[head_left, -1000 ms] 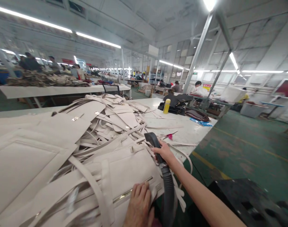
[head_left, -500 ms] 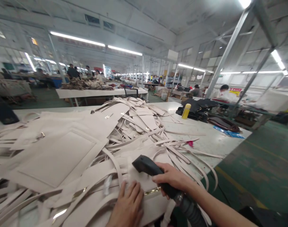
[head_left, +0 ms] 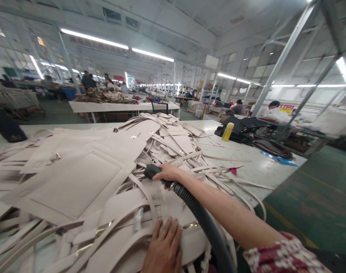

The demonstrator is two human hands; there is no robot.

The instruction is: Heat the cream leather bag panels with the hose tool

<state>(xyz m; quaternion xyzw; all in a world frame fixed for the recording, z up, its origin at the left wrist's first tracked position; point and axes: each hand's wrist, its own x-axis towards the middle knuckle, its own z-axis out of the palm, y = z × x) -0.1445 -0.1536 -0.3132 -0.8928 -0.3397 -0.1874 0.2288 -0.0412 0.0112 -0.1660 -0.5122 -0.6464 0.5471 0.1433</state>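
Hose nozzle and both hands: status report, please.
Right hand gripping hose nozzle, reached out over the cream bag pieces. Left hand flat on the nearest bag. Loose straps lie beside the nozzle.

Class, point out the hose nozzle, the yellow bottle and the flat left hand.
hose nozzle point(head_left: 150, 171), head view, dark tip
yellow bottle point(head_left: 227, 132), head view, body
left hand point(head_left: 163, 248), head view, back of hand

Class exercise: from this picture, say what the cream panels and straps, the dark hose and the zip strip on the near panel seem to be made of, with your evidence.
Cream panels and straps: probably leather or faux leather; smooth, matte, cleanly cut, holding stiff curves.
Dark hose, gripped by the right hand: likely ribbed flexible plastic or rubber, with a slight sheen.
Zip strip beside the left hand: looks like metal, with a gold shine.
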